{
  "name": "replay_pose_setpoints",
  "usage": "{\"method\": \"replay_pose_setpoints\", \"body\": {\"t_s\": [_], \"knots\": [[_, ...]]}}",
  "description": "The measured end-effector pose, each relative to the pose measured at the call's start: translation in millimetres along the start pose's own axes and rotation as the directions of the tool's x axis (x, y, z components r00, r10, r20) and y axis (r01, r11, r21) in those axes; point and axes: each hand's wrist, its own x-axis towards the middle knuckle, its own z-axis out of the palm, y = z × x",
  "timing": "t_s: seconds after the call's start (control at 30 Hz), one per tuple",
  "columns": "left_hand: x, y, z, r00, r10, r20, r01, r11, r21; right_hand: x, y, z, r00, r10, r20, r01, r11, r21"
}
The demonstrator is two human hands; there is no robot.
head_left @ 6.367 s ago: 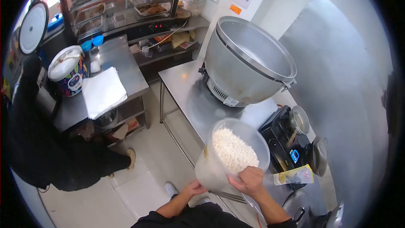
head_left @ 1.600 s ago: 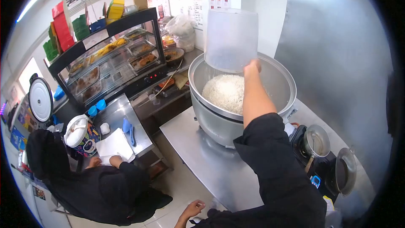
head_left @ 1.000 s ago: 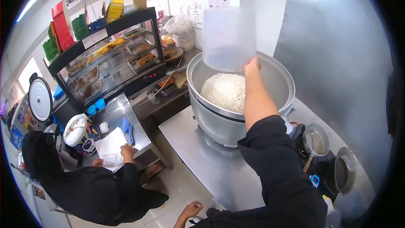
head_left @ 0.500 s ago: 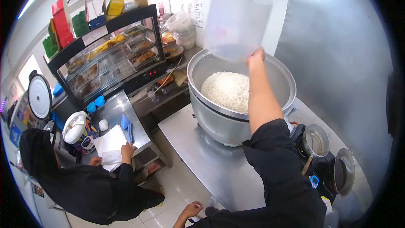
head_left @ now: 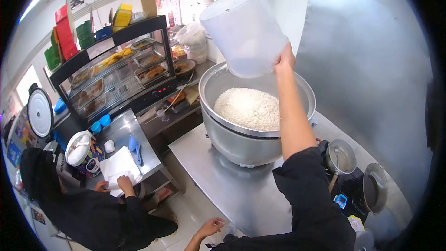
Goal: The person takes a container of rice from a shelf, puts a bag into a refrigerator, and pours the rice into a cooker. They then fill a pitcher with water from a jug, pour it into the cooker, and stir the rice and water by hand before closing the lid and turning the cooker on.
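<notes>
My right hand (head_left: 285,58) grips a translucent plastic container (head_left: 246,32) near its lower right end and holds it tipped over a large silver rice cooker pot (head_left: 246,146). Inside the pot lies a mound of white rice (head_left: 248,107); my forearm covers part of its right side. The pot stands on a steel table (head_left: 223,176). Low in the view, left of the table edge, my left hand (head_left: 213,227) hangs with loosely bent fingers and nothing visible in it.
A co-worker in black (head_left: 88,209) handles white paper sheets (head_left: 120,165) at a side counter. Behind stands a heated food display (head_left: 116,67). Two pans (head_left: 341,155) sit on a stove at the right, by a metal wall panel (head_left: 362,60).
The container has tilted further, its upper end swinging left, while staying in my right hand. My view has shifted slightly. The co-worker's right hand has moved inward on the paper.
</notes>
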Motion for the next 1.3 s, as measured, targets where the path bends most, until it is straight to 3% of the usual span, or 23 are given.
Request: {"method": "replay_pose_setpoints", "body": {"t_s": [0.1, 0.3, 0.4, 0.5, 0.57, 0.6, 0.63, 0.7, 0.8, 0.83, 0.9, 0.93, 0.97, 1.03, 1.07, 1.13, 1.2, 1.23, 1.3], "knots": [[3, 56, -12, 0.991, 0.134, 0.022, -0.133, 0.991, -0.030, -18, -47, -7, 0.990, -0.099, 0.096, 0.109, 0.988, -0.106], [2, 208, -19, 0.880, 0.476, 0.004, -0.468, 0.866, -0.175, -50, -113, -15, 0.989, -0.057, 0.133, 0.052, 0.998, 0.047], [-2, 266, -17, 0.811, 0.584, 0.044, -0.571, 0.805, -0.162, -41, -127, -39, 0.964, -0.180, 0.194, 0.184, 0.983, -0.004], [-14, 308, -17, 0.734, 0.678, 0.051, -0.653, 0.723, -0.226, -70, -157, -65, 0.875, -0.318, 0.365, 0.396, 0.904, -0.163], [-19, 331, -25, 0.669, 0.743, 0.025, -0.731, 0.663, -0.162, -100, -176, -81, 0.795, -0.438, 0.419, 0.568, 0.780, -0.262], [-19, 341, -32, 0.634, 0.773, 0.008, -0.766, 0.630, -0.128, -114, -193, -93, 0.727, -0.452, 0.518, 0.652, 0.690, -0.314], [-16, 349, -42, 0.611, 0.790, -0.048, -0.790, 0.603, -0.110, -129, -211, -106, 0.652, -0.450, 0.611, 0.731, 0.588, -0.347], [-7, 367, -64, 0.529, 0.825, -0.198, -0.846, 0.531, -0.049, -156, -229, -124, 0.563, -0.547, 0.620, 0.823, 0.440, -0.359], [11, 387, -94, 0.338, 0.800, -0.495, -0.881, 0.454, 0.131, -201, -261, -190, 0.611, -0.469, 0.638, 0.779, 0.214, -0.589], [17, 394, -99, 0.285, 0.762, -0.582, -0.906, 0.413, 0.097, -205, -274, -228, 0.587, -0.492, 0.642, 0.796, 0.208, -0.569], [29, 401, -110, 0.156, 0.729, -0.666, -0.912, 0.365, 0.186, -236, -268, -259, 0.426, -0.622, 0.657, 0.840, 0.002, -0.543], [37, 403, -116, 0.106, 0.720, -0.686, -0.901, 0.361, 0.240, -254, -280, -275, 0.412, -0.542, 0.732, 0.845, -0.074, -0.530], [41, 406, -121, 0.111, 0.712, -0.693, -0.893, 0.377, 0.244, -272, -291, -291, 0.392, -0.456, 0.799, 0.853, -0.145, -0.501], [55, 414, -133, -0.040, 0.818, -0.574, -0.821, 0.300, 0.485, -292, -311, -292, 0.413, -0.073, 0.908, 0.883, -0.210, -0.419], [60, 416, -136, -0.104, 0.863, -0.494, -0.767, 0.247, 0.592, -297, -310, -282, 0.418, 0.150, 0.896, 0.906, -0.145, -0.398], [62, 422, -128, -0.093, 0.872, -0.480, -0.811, 0.214, 0.545, -314, -281, -199, 0.337, 0.638, 0.692, 0.895, 0.011, -0.446], [72, 419, -123, -0.098, 0.913, -0.397, -0.798, 0.167, 0.579, -325, -235, -225, 0.479, 0.680, 0.556, 0.835, -0.156, -0.528], [78, 420, -120, -0.163, 0.902, -0.399, -0.784, 0.127, 0.608, -327, -208, -240, 0.450, 0.673, 0.587, 0.857, -0.139, -0.496], [91, 418, -114, -0.146, 0.858, -0.493, -0.831, 0.164, 0.531, -336, -157, -266, 0.445, 0.691, 0.569, 0.852, -0.131, -0.507]]}}
